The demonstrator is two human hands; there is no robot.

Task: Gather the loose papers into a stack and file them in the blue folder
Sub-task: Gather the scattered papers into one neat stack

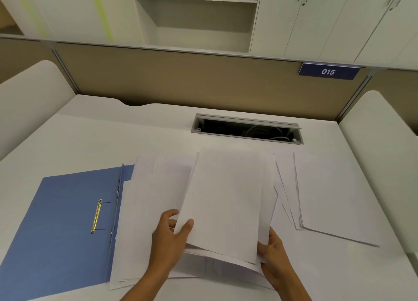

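White sheets [226, 201] sit lifted off the desk [67, 137] in both your hands; your left hand [172, 235] pinches their lower left corner, thumb on top, fingers underneath; your right hand [273, 253] grips the lower right edge, fingers curled under; more papers [149, 210] lie spread beneath, overlapping the right half of the open blue folder [63, 221], its brass clip [96, 216] bare; another loose pile [328, 194] lies to the right, near the cable tray [246, 128].

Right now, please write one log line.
phase: gathering | both hands: holding sheets | blue folder: open | loose papers: right side
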